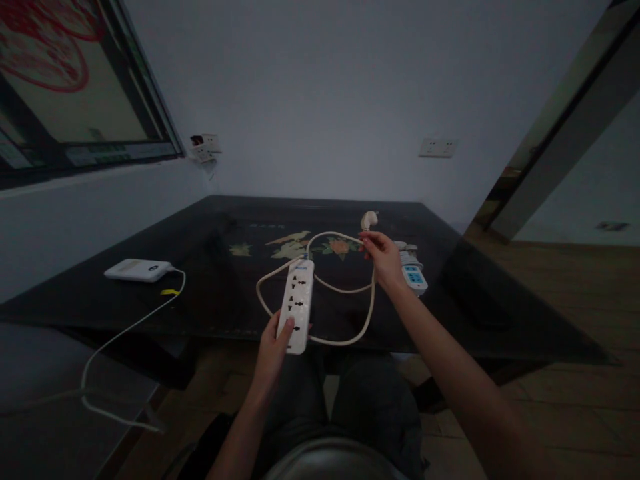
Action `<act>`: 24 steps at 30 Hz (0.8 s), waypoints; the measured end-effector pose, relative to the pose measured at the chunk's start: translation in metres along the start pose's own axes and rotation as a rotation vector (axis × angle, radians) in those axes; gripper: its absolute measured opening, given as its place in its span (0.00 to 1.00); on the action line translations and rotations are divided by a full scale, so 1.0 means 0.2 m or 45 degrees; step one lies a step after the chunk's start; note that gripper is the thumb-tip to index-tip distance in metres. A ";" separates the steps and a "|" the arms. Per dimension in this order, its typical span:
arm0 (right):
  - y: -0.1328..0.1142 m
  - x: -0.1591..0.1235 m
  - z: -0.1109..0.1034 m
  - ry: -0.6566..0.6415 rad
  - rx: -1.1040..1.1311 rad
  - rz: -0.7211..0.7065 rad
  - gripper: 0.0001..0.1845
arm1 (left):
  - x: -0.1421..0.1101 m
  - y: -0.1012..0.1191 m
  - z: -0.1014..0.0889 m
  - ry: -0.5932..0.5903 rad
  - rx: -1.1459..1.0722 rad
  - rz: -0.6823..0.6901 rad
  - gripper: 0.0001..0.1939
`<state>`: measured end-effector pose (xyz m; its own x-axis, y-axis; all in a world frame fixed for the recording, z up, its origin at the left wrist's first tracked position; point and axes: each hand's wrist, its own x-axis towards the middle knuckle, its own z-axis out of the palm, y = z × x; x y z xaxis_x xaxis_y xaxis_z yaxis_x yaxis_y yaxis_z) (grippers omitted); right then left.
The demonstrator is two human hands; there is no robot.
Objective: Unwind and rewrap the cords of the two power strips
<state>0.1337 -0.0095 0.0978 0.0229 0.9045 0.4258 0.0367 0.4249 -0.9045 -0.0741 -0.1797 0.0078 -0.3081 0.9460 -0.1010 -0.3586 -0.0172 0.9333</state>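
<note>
Left hand (275, 339) holding three-socket white power strip (301, 292), right hand (384, 257) pinching looped cream cord (340, 343) below plug (369, 220)

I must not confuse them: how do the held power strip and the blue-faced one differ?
The held strip is in the left hand; the blue-faced strip lies on the table. The held strip's socket face is white, the blue-faced strip's blue. Both have white bodies.

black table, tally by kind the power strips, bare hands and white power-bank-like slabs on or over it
Power strips: 2 (held strip, blue-faced strip)
Bare hands: 2 (left hand, right hand)
White slab: 1
Total: 5
</note>
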 end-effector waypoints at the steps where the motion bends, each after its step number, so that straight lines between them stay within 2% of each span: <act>1: -0.02 -0.01 0.01 -0.003 0.014 -0.026 0.18 | 0.00 0.00 0.00 0.001 0.000 0.004 0.30; 4: -0.12 -0.05 0.02 -0.060 0.068 -0.135 0.12 | -0.01 0.01 0.00 -0.037 0.013 0.003 0.30; 8: -0.26 -0.13 0.04 -0.250 0.137 -0.279 0.07 | -0.04 0.03 0.02 -0.109 0.016 -0.056 0.31; 11: -0.34 -0.21 0.05 -0.443 0.178 -0.273 0.06 | -0.06 0.06 0.05 -0.129 -0.056 -0.096 0.32; 14: -0.37 -0.30 0.03 -0.582 0.173 -0.235 0.06 | -0.07 0.10 0.07 -0.121 -0.204 -0.125 0.31; 20: -0.31 -0.45 -0.10 -0.565 0.109 -0.210 0.06 | -0.09 0.20 0.03 -0.044 -0.317 -0.240 0.26; 24: -0.32 -0.53 -0.18 -0.569 -0.060 -0.336 0.08 | -0.12 0.24 0.04 -0.098 -0.459 -0.315 0.24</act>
<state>0.1657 -0.1336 0.1116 -0.4216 0.6985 0.5782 0.0286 0.6476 -0.7614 -0.0761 -0.1998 0.0576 -0.1131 0.9568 -0.2677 -0.7018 0.1138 0.7033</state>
